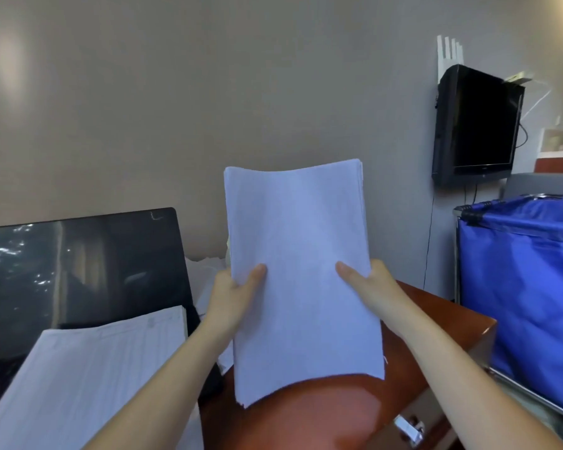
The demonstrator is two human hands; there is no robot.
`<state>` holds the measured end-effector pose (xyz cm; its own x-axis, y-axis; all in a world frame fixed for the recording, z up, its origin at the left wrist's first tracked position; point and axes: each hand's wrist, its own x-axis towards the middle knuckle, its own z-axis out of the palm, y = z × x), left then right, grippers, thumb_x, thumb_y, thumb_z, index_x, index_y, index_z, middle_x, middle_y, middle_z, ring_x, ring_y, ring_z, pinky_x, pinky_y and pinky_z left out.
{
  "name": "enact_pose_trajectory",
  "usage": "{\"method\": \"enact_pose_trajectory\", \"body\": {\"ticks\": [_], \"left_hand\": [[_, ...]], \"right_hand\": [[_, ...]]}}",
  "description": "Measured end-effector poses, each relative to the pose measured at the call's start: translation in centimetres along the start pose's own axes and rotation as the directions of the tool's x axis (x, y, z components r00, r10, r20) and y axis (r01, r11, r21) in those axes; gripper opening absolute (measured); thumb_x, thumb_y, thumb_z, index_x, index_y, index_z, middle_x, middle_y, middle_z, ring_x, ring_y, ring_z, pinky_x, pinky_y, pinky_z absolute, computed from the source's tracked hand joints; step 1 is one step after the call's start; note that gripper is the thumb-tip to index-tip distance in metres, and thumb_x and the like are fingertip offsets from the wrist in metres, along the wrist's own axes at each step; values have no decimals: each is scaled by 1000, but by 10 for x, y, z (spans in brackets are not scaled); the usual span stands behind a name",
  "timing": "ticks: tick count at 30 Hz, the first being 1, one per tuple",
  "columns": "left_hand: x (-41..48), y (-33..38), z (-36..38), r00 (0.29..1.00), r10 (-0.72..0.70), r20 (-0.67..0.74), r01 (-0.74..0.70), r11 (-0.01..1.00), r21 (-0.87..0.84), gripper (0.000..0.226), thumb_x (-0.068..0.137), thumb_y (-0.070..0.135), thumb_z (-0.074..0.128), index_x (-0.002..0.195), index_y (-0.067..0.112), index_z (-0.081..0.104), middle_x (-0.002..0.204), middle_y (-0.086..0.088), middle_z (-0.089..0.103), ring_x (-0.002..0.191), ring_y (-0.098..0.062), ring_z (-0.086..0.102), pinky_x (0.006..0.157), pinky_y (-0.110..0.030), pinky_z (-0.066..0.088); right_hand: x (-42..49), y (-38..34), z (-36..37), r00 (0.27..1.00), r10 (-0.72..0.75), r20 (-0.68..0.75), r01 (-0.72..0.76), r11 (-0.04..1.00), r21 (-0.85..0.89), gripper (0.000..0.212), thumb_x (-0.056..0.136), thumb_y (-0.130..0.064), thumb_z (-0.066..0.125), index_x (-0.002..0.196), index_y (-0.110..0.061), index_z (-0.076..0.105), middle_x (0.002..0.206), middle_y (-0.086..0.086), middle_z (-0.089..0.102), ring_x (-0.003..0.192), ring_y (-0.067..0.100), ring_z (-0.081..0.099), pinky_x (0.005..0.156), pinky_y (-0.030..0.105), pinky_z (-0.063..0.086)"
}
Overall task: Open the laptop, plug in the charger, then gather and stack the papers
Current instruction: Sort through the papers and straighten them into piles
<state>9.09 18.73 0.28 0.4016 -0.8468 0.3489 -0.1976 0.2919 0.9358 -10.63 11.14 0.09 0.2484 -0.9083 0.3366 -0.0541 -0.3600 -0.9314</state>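
The person is holding a stack of papers point(301, 271) upright over the right part of the reddish surface point(322, 414). The left hand point(233, 298) is pinching its left edge and the right hand point(372, 287) its right edge, each thumb lying across the front sheet and the other fingers hidden behind. The lower edge is hanging just above the wood, and its near left corner is looking ragged, so the sheets are not sitting square. The main risk, as a judgement, is slippage: the hands are gripping only at mid-height, the top is bowing, and a loosened pinch or a hard tap on the surface could be sending inner sheets sliding out or fanning apart. A second risk is lying to the left, where a printed pile point(95, 368) is resting on the lower half of the open laptop point(95, 264) and reaching toward the near edge; adding weight there could be tipping it off or pressing the keys. Loose sheets point(205, 277) are lying beyond the left hand, between laptop and wall, and the raised stack is standing in the way of reaching them. No charger is showing, so that step cannot be judged. To the right a blue cart point(527, 287) is crowding the surface, a drawer handle point(410, 428) is showing below the near edge, and a television point(478, 125) is hanging on the far wall.
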Motion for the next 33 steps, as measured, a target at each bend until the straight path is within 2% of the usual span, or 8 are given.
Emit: {"method": "enact_pose_trajectory", "body": {"ticks": [5, 8, 14, 18, 20, 25, 29, 33], "left_hand": [[9, 27, -33, 997, -74, 30, 72, 995, 67, 12, 91, 33, 59, 90, 22, 64, 88, 3, 71, 78, -16, 68, 66, -30, 52], [4, 31, -58, 991, -134, 8, 133, 986, 102, 14, 91, 32, 59, 90, 19, 65, 84, 2, 71, 72, -17, 68, 61, -27, 51], [-22, 18, -125, 960, -251, -120, 272, 938, 214, 17, 90, 32, 61, 88, 15, 65, 80, 0, 70, 65, -16, 65, 55, -24, 47], [-37, 1, -173, 930, -270, -250, 339, 892, 299, 20, 90, 29, 60, 92, 10, 67, 84, -6, 69, 75, -24, 66, 68, -30, 52], [-44, -5, -193, 923, -257, -287, 348, 876, 334, 18, 92, 24, 58, 88, 8, 66, 78, -5, 67, 67, -21, 63, 61, -26, 49], [-55, -22, -232, 926, -161, -340, 331, 778, 534, 26, 94, 19, 55, 83, -2, 67, 77, -11, 62, 60, -16, 54, 55, -22, 39], [-61, -41, -253, 905, -189, -381, 395, 705, 589, 31, 92, 19, 55, 69, -1, 59, 71, -12, 56, 59, -20, 49, 53, -25, 34], [-61, -52, -258, 905, -165, -392, 394, 671, 628, 36, 90, 21, 56, 58, 9, 47, 62, -4, 50, 60, -22, 46, 52, -27, 32]], "right_hand": [[2, -26, -1, 992, 57, 109, -79, 975, 206, 12, 96, -20, 53, 94, -19, 64, 73, -8, 73, 64, 7, 70, 53, 20, 54], [-2, -29, 18, 973, 103, 206, -158, 950, 268, 11, 95, -17, 53, 94, -18, 64, 73, -6, 74, 64, 10, 70, 50, 20, 52], [-6, -13, 91, 958, 158, 239, -206, 960, 189, 12, 94, -19, 57, 100, -15, 67, 75, -8, 73, 64, 8, 69, 55, 20, 52], [-15, -6, 144, 948, 137, 287, -168, 982, 85, 16, 96, -11, 52, 109, -10, 61, 83, -3, 65, 53, 1, 64, 45, 11, 46], [-19, -3, 165, 942, 130, 310, -149, 988, 38, 18, 97, -11, 51, 112, -9, 60, 88, -1, 64, 60, 4, 62, 42, 10, 43], [-28, 6, 210, 925, 118, 362, -117, 993, -26, 19, 96, -12, 51, 112, -14, 60, 93, -3, 65, 73, 8, 62, 50, 11, 48], [-30, 17, 236, 912, 140, 387, -115, 990, -87, 25, 95, -13, 52, 119, -10, 60, 106, 3, 65, 87, 17, 63, 60, 15, 48], [-32, 26, 240, 912, 139, 385, -93, 986, -138, 24, 95, -12, 52, 117, -11, 61, 112, 4, 66, 97, 21, 63, 77, 27, 52]]}}
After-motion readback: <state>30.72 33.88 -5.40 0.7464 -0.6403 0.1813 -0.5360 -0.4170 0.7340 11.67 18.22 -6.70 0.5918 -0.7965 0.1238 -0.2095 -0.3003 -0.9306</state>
